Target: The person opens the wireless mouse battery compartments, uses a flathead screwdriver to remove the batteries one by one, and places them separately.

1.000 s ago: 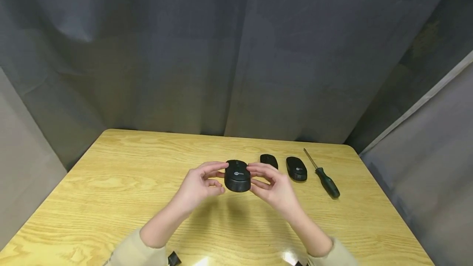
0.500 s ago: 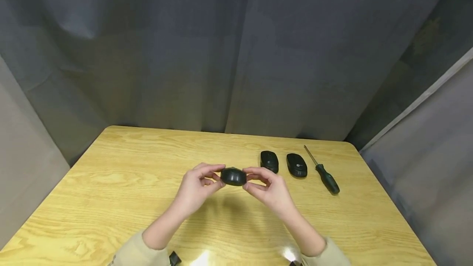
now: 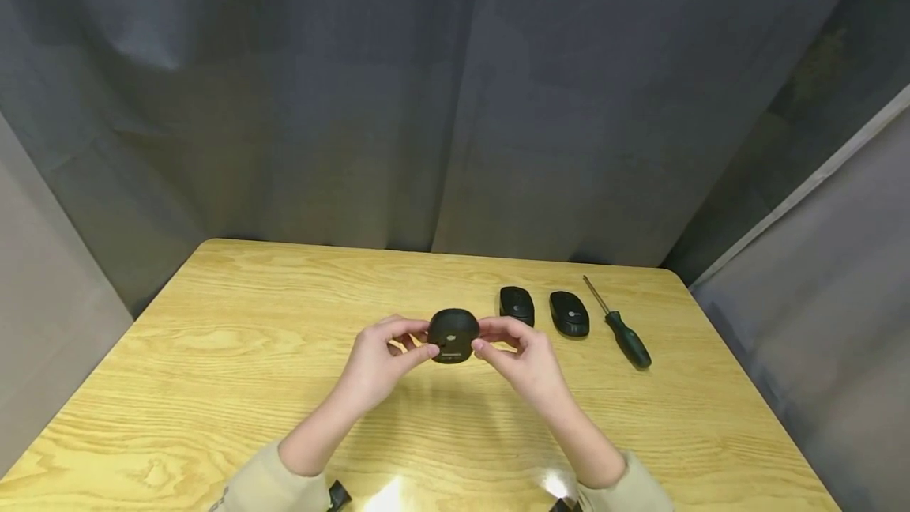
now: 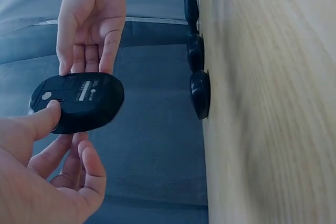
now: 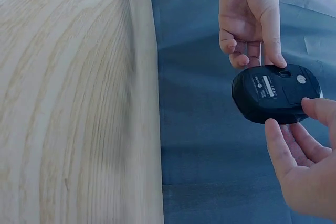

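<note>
A black computer mouse [image 3: 453, 332] is held above the table between both hands, its underside turned toward the head camera. My left hand [image 3: 375, 358] pinches its left side, thumb on the underside. On the opposite side my right hand [image 3: 524, 358] pinches it the same way. In the left wrist view the underside of the mouse [image 4: 79, 103] shows a white label, a small round sensor window and a switch by the left thumb. The right wrist view shows the same mouse [image 5: 275, 94] with fingers at both of its sides.
Two more black mice, one nearer the hands [image 3: 517, 305] and another to its right [image 3: 569, 314], lie on the wooden table [image 3: 249, 314]. A screwdriver [image 3: 627, 340] with a dark green handle lies to their right. Grey curtains [image 3: 355, 101] hang behind the table.
Both hands have turned the mouse over: its logo top faced the camera, then its rear end, and now its underside. The two other mice and the screwdriver stay where they lay.
</note>
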Motion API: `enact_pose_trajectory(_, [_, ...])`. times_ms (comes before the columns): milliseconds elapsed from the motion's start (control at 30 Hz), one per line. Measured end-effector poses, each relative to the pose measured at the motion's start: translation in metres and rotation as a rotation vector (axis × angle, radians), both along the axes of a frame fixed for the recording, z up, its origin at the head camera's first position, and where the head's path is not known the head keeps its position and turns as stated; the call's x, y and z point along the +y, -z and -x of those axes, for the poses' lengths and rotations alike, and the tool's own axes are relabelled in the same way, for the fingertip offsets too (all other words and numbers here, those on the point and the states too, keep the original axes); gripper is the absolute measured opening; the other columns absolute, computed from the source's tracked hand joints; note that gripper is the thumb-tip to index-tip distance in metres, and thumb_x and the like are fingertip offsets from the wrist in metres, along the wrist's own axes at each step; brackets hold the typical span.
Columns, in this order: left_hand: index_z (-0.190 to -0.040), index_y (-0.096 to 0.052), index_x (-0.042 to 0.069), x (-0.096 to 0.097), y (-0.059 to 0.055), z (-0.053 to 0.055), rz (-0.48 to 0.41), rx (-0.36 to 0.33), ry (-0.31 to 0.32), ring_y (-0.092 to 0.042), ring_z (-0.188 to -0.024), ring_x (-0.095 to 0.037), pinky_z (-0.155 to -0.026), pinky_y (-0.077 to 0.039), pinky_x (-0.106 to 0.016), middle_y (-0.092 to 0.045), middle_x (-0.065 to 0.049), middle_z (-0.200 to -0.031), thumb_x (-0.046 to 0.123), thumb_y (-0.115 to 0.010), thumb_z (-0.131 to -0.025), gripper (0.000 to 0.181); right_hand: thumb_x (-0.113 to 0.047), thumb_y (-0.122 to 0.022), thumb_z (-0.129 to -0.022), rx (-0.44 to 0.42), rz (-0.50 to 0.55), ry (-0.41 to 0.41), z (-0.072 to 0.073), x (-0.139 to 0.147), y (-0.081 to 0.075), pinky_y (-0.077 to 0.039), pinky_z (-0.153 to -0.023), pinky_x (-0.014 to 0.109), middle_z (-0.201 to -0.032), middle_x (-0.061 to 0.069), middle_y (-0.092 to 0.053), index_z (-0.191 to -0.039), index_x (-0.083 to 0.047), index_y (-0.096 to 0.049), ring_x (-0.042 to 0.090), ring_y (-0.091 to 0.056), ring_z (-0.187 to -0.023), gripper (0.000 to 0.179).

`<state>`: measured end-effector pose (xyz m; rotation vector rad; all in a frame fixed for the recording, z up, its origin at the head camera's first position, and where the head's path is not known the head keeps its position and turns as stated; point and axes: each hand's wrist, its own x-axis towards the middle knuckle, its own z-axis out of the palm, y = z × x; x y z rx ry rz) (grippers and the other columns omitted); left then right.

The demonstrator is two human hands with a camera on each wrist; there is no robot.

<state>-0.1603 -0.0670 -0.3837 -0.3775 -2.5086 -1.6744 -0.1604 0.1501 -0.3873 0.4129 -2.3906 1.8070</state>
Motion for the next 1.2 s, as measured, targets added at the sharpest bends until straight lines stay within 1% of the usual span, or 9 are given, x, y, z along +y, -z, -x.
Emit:
enact_pose_trajectory(167, [-0.102, -0.072, 0.011, 0.002, 0.005, 0.001, 0.007, -0.033, 0.001, -0.060, -0.078, -0.011, -0.069, -0.052, -0.025, -0.068, 0.003, -0.087, 0.024, -0.075, -0.080, 0.025, -0.011, -0.072, -0.083, -0.024, 0.018, -0.004, 0.003, -0.001, 0.003, -0.059, -0.072, 0.032, -0.096, 0.015, -0.068, -0.103, -0.001, -0.067, 0.016, -0.066, -0.085, 0.023])
enact_pose_trajectory(333, [-0.102, -0.070, 0.005, 0.002, 0.010, 0.001, -0.051, -0.132, 0.055, -0.065, -0.080, -0.018, -0.069, -0.057, -0.031, -0.070, -0.006, -0.095, 0.027, -0.071, -0.085, 0.028, -0.009, -0.069, -0.085, -0.065, 0.064, -0.054, 0.004, -0.001, 0.004, -0.058, -0.068, 0.043, -0.092, 0.021, -0.066, -0.109, 0.002, -0.063, 0.020, -0.069, -0.075, 0.027])
enact_pose_trajectory(500, [-0.107, -0.065, -0.002, 0.002, 0.013, -0.001, -0.116, -0.219, 0.127, -0.068, -0.076, -0.020, -0.070, -0.058, -0.037, -0.071, -0.013, -0.093, 0.026, -0.065, -0.090, 0.033, -0.010, -0.068, -0.086, -0.122, 0.031, -0.058, 0.002, 0.000, 0.005, -0.059, -0.063, 0.038, -0.094, 0.021, -0.065, -0.116, -0.001, -0.060, 0.027, -0.069, -0.073, 0.032])
enact_pose_trajectory(600, [-0.114, -0.060, -0.005, 0.001, 0.015, -0.002, -0.141, -0.263, 0.168, -0.067, -0.072, -0.019, -0.069, -0.058, -0.039, -0.071, -0.015, -0.092, 0.025, -0.062, -0.092, 0.037, -0.011, -0.069, -0.085, -0.150, 0.022, -0.066, 0.001, 0.001, 0.007, -0.059, -0.062, 0.037, -0.098, 0.022, -0.065, -0.118, -0.001, -0.059, 0.026, -0.069, -0.076, 0.036])
enact_pose_trajectory(667, [-0.119, -0.057, -0.006, 0.001, 0.016, -0.002, -0.161, -0.296, 0.196, -0.068, -0.071, -0.019, -0.068, -0.059, -0.040, -0.071, -0.016, -0.092, 0.025, -0.061, -0.093, 0.041, -0.010, -0.069, -0.085, -0.168, 0.031, -0.084, 0.000, 0.001, 0.009, -0.059, -0.062, 0.040, -0.101, 0.024, -0.064, -0.120, 0.000, -0.058, 0.025, -0.070, -0.077, 0.038])
enact_pose_trajectory(767, [-0.124, -0.052, -0.007, 0.000, 0.018, -0.004, -0.194, -0.344, 0.237, -0.068, -0.070, -0.020, -0.069, -0.058, -0.041, -0.071, -0.017, -0.091, 0.026, -0.061, -0.092, 0.046, -0.008, -0.068, -0.086, -0.187, 0.055, -0.116, -0.001, 0.002, 0.011, -0.059, -0.062, 0.043, -0.104, 0.027, -0.062, -0.122, 0.001, -0.055, 0.026, -0.070, -0.076, 0.039])
enact_pose_trajectory(933, [-0.130, -0.044, -0.008, -0.002, 0.021, -0.008, -0.275, -0.427, 0.301, -0.068, -0.071, -0.021, -0.070, -0.058, -0.042, -0.070, -0.018, -0.092, 0.025, -0.065, -0.089, 0.056, -0.007, -0.067, -0.086, -0.222, 0.058, -0.164, -0.004, 0.001, 0.011, -0.059, -0.063, 0.040, -0.109, 0.028, -0.061, -0.127, 0.000, -0.052, 0.026, -0.069, -0.073, 0.044])
enact_pose_trajectory(1033, [-0.132, -0.039, -0.010, -0.003, 0.023, -0.009, -0.308, -0.455, 0.330, -0.068, -0.071, -0.021, -0.070, -0.058, -0.042, -0.070, -0.019, -0.094, 0.023, -0.066, -0.088, 0.061, -0.006, -0.067, -0.086, -0.246, 0.056, -0.192, -0.005, 0.001, 0.011, -0.059, -0.063, 0.039, -0.112, 0.029, -0.059, -0.130, 0.000, -0.050, 0.026, -0.069, -0.073, 0.047])
enact_pose_trajectory(1200, [-0.131, -0.038, -0.012, -0.002, 0.023, -0.009, -0.311, -0.463, 0.343, -0.068, -0.070, -0.020, -0.069, -0.058, -0.040, -0.070, -0.019, -0.093, 0.023, -0.067, -0.088, 0.063, -0.006, -0.066, -0.086, -0.255, 0.033, -0.220, -0.004, 0.001, 0.012, -0.059, -0.062, 0.040, -0.117, 0.029, -0.057, -0.133, 0.000, -0.046, 0.025, -0.068, -0.071, 0.051])
